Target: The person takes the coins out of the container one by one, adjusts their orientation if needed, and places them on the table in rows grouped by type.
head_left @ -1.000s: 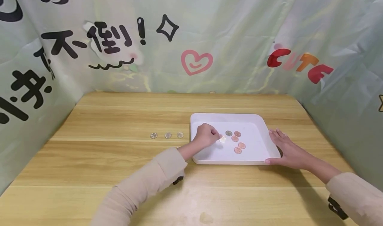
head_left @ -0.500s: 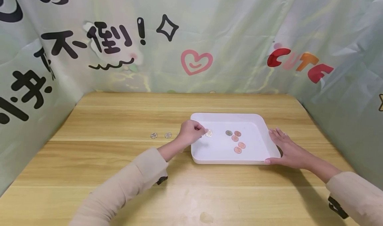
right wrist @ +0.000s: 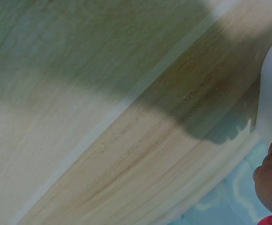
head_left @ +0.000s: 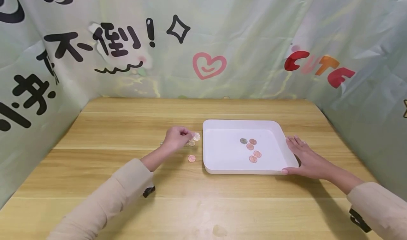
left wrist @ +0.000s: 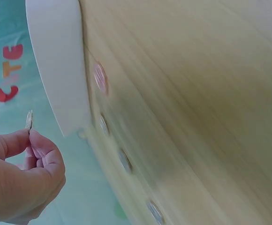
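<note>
"One coin (head_left: 196, 136) is seen held up left of centre in the head view. How is it gripped?"

"It is pinched between the thumb and fingertips of the left hand (head_left: 176, 138), just left of the tray (head_left: 222, 164). Just below it in the frame a silver coin (head_left: 192, 143) is seen on the table (head_left: 222, 197), and lower still a lone copper coin (head_left: 192, 158)."

"What is borne in the tray?"

"A grey coin (head_left: 243, 141) and four copper coins (head_left: 257, 154), clustered right of centre. The tray's right end is touched by the right hand (head_left: 306, 158); its fingers are laid extended along the rim, and its thumb is set at the lower right corner."

"And behind?"

"The upper frame is filled by a printed backdrop (head_left: 254, 28)."

"What is shown by the left wrist view?"

"The pinched coin is seen edge-on at the left, above the fingertips and apart from the table. A row of three silver coins (left wrist: 125, 161) is strung from the centre towards the bottom, with the lone copper coin above them. The tray is cut off at upper left."

"And by the right wrist view?"

"Mostly table, crossed by a shadow (right wrist: 211, 117). At the right edge the tray and the right hand are only partly shown; its grip cannot be told from there."
</note>
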The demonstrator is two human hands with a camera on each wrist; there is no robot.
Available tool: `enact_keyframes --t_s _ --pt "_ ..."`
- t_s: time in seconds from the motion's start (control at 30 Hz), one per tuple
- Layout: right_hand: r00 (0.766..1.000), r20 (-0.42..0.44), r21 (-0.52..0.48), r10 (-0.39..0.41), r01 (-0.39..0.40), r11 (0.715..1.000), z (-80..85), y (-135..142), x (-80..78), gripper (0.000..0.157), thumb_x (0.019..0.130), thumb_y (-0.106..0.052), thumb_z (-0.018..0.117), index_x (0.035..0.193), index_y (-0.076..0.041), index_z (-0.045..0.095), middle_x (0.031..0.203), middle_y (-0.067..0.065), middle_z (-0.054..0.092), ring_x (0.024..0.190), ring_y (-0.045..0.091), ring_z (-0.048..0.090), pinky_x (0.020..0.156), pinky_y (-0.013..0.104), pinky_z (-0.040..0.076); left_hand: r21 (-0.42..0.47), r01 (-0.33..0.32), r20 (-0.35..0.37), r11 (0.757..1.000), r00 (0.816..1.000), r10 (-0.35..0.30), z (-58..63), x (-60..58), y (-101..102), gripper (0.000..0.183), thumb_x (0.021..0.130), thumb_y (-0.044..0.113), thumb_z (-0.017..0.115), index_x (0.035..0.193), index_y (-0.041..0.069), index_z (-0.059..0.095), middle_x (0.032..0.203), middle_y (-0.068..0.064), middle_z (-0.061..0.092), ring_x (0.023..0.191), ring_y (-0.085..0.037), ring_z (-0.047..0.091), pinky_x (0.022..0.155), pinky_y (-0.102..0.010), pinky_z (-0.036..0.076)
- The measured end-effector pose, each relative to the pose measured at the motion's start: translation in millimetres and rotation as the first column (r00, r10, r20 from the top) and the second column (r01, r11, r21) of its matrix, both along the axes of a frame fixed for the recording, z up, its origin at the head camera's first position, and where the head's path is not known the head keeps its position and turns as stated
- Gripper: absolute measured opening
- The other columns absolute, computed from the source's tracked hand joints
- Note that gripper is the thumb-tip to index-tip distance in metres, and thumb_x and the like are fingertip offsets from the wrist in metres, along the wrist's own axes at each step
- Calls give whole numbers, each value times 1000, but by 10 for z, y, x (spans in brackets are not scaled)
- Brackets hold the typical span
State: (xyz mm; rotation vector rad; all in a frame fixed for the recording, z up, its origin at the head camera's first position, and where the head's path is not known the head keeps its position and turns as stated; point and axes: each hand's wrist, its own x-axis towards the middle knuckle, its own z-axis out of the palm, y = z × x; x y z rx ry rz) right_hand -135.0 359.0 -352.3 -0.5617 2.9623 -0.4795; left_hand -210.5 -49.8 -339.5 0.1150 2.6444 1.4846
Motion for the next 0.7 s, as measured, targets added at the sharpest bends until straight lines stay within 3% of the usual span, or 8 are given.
enact_keyframes --t_s 0.3,0.5,0.7 --pt "1000 -14 20 11 -10 1000 -10 0 -7 107 74 -47 72 142 13 14 145 38 16 140 45 3 115 32 -13 -54 -26 4 998 1000 27 -17 -3 -383 18 88 13 61 86 -3 67 72 -10 64 61 -11 51 53 -20 39" --pt "1000 -6 23 5 -5 1000 -3 -4 -5 107 74 -47 71 142 13 15 145 38 16 139 46 3 116 35 -12 -74 -37 22 997 999 39 -58 11 -594 21 90 16 59 89 -3 66 76 -12 64 68 -17 57 56 -20 42" --pt "1000 5 18 0 0 1000 5 -5 -7 107 74 -48 71 142 13 14 145 38 16 139 46 3 116 37 -11 -108 -52 19 993 998 54 -88 21 -791 21 90 15 58 91 -4 66 72 -7 62 62 -10 49 55 -20 41"
